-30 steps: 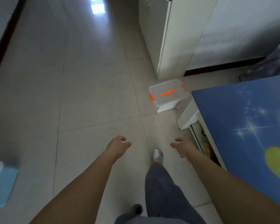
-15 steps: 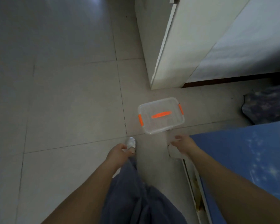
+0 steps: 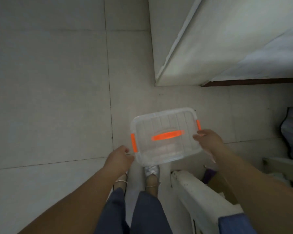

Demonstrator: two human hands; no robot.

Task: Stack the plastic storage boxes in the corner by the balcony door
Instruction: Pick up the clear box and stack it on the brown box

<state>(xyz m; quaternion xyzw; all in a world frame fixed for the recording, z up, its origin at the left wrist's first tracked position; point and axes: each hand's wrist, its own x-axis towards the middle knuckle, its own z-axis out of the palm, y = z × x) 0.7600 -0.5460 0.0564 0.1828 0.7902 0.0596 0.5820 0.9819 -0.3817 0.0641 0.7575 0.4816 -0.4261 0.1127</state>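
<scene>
Pale floor tiles (image 3: 49, 98) run dimly toward a white cabinet (image 3: 201, 48), and just in front of the person's feet sits a clear rectangular plastic storage box (image 3: 166, 137) with an orange lid handle (image 3: 167, 135) and orange side latches (image 3: 134, 143). The left hand (image 3: 119, 159) hovers loosely curled just beside the near left corner, holding nothing. The right hand (image 3: 208, 142) lies spread against the right edge, fingers not yet closed round it. The box looks near empty, so probably light, but its thin walls would flex and the smooth plastic could slip. Taking it under the rim at both short ends, by the latches, seems safest; the lid handle relies on the latches holding.
</scene>
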